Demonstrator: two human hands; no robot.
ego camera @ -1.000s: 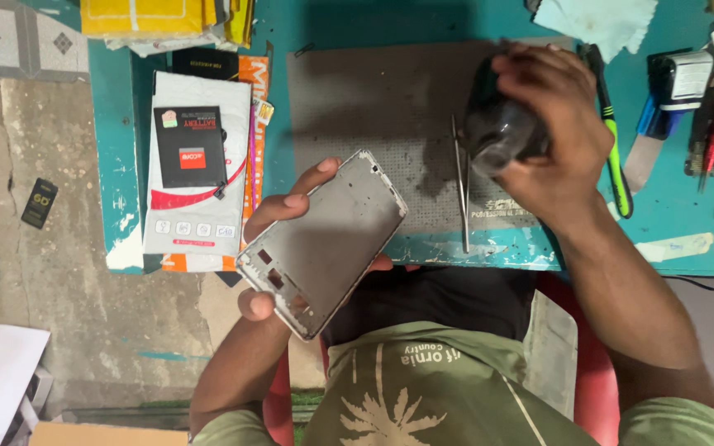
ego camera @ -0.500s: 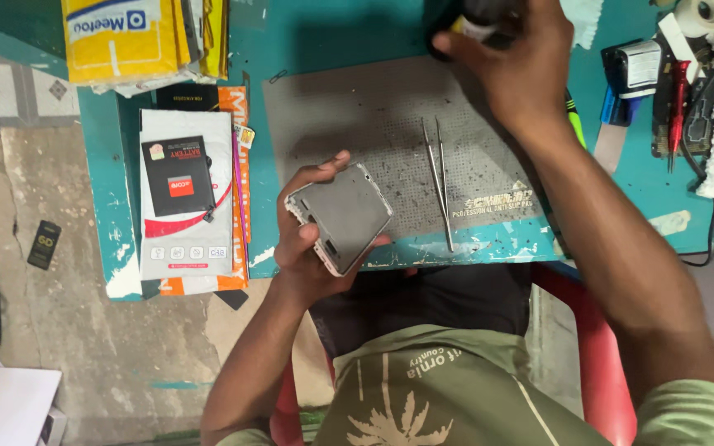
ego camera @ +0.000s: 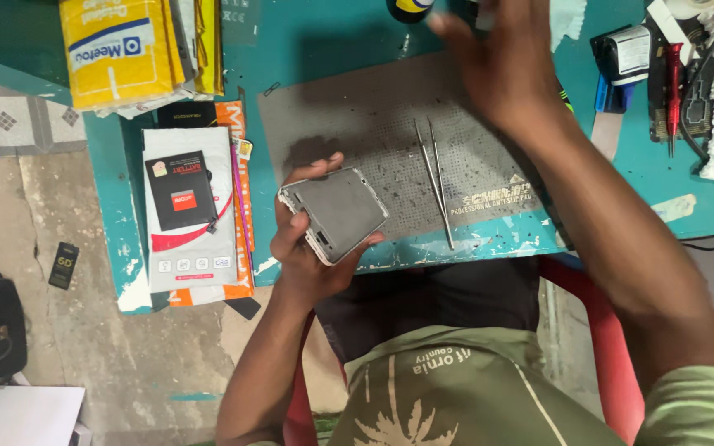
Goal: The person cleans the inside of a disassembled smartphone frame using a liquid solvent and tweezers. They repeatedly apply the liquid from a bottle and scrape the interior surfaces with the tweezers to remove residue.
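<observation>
L hand (ego camera: 311, 248) has its grip clamped on a grey phone frame (ego camera: 336, 213), held tilted just over the near edge of the teal desk (ego camera: 332, 41), beside the grey work mat (ego camera: 357, 124). R hand (ego camera: 502, 62) is blurred at the mat's far edge; can't tell its grip. Tweezers (ego camera: 435, 177) lie on the mat, near the frame. Battery pack box (ego camera: 188, 206) sits to the left.

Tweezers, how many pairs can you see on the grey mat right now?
1: a pair of tweezers lies on the grey mat, between the left hand holding the phone frame and the right hand. Others may be hidden.
</observation>
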